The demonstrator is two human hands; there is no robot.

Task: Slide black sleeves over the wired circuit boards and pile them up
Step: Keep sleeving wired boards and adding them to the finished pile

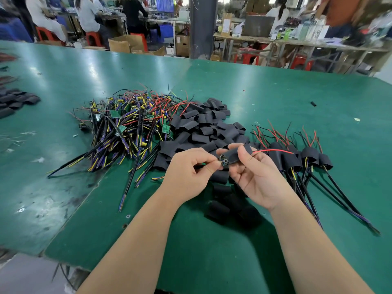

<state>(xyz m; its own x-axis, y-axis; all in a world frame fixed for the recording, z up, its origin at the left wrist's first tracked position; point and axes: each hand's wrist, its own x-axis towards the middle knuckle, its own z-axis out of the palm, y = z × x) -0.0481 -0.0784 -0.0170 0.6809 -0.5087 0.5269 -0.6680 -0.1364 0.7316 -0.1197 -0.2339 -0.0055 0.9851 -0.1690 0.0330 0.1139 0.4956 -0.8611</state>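
My left hand (191, 166) pinches the near end of a small circuit board (224, 161) between thumb and forefinger. A black sleeve (234, 154) covers most of that board, and my right hand (252, 170) holds the sleeve between thumb and fingers. A red wire (273, 151) sticks out of the sleeve's right end. Bare wired boards lie in a tangled heap (127, 128) to the left. Loose black sleeves form a pile (203, 126) in the middle. Sleeved boards with their cables lie stacked (307, 160) on the right.
The green table (275, 92) stretches far back. More black sleeves (14, 102) lie at the left edge, several (224, 209) sit under my wrists, and one stray piece (313, 103) lies at the right. People sit at benches behind the table.
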